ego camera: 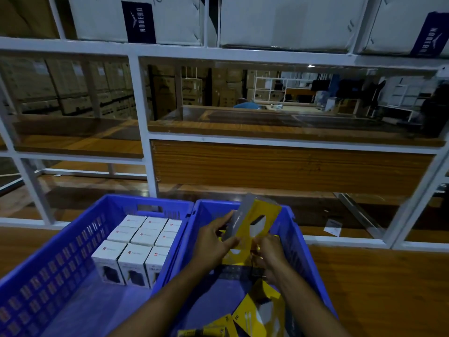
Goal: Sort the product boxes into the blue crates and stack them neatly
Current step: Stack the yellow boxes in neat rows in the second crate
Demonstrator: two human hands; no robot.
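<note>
Hands both over the right crate (297, 242) now. My left hand (213, 242) grips a yellow box (252, 220) by its grey side, thumb on the near face, and has it lifted above the crate's far half. Its long axis runs from low near the palm up and away, the top end leaning right, the yellow face with the white product picture turned toward me. My right hand (269, 251) sits at the box's lower edge with fingers curled; it's blurred there, so I cannot tell whether it pinches that box or only touches it. Loose yellow boxes (262, 310) lie tilted every which way at the crate's near end. The left crate (60, 251) stands wall to wall with the right one, and white boxes (141, 239) stand upright in a tight three-by-three block against its far right corner. Bare blue floor shows along its left and near sides. Both crates rest on the wooden surface (376, 288), their far rims close to the white shelf rack (143, 98).
</note>
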